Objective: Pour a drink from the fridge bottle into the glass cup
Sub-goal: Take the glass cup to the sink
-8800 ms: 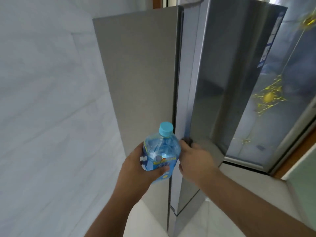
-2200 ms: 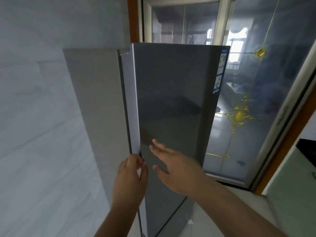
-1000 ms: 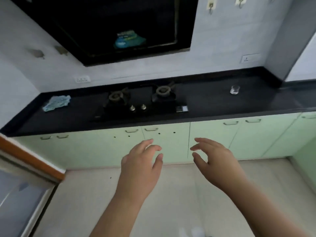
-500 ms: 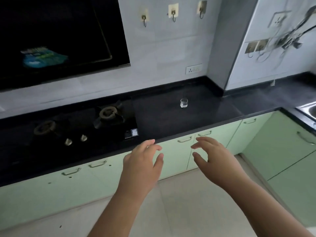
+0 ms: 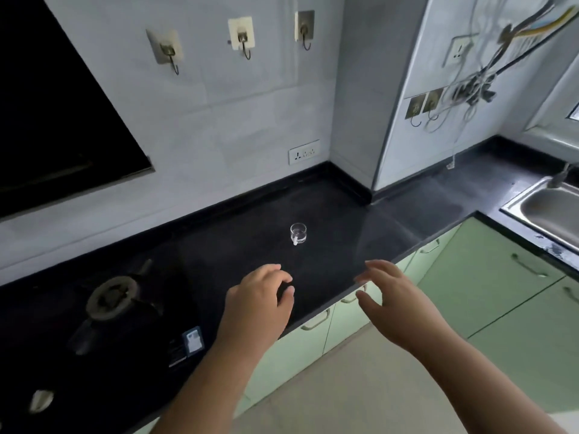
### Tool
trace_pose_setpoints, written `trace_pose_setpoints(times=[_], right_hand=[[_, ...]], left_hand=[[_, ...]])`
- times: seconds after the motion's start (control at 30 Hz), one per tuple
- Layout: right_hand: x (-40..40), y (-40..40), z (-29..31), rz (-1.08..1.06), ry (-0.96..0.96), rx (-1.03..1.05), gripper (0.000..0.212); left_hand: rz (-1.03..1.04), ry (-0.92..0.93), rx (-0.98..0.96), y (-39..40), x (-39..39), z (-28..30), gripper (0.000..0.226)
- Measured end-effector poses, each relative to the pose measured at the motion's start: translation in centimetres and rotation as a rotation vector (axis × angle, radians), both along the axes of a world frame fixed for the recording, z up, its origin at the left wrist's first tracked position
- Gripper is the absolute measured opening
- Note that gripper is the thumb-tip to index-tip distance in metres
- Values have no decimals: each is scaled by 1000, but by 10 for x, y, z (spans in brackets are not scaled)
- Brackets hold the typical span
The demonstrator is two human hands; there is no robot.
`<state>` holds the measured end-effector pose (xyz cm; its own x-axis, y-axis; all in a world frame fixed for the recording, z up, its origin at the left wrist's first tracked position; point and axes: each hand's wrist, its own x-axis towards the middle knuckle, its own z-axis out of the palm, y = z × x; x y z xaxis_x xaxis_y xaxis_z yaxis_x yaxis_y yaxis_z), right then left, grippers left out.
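Head view: both hands, left hand [image 5: 257,303] and right hand [image 5: 396,303], loosely open, holding nothing; we should approach the glass cup [image 5: 298,234] on the counter [image 5: 360,227] gently.

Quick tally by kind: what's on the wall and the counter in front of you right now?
Adhesive wall hooks: 5
Wall sockets: 2
Glass cup: 1
Burner in full view: 1
Sink: 1
Total: 10
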<state>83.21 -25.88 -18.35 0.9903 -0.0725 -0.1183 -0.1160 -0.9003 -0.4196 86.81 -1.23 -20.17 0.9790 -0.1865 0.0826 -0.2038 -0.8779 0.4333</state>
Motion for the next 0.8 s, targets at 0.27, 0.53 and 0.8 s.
trace_pose_setpoints(times=[0.27, 0.53, 0.8], right_hand=[[137, -22, -50, 90, 84, 44, 34], [276, -34, -107, 295, 220, 102, 48], [369, 1, -157, 424, 342, 75, 83]], left_hand=[[40, 113, 92, -21, 122, -39, 25], [265, 330, 81, -64, 196, -89, 30], [375, 605, -58, -82, 254, -141, 61]])
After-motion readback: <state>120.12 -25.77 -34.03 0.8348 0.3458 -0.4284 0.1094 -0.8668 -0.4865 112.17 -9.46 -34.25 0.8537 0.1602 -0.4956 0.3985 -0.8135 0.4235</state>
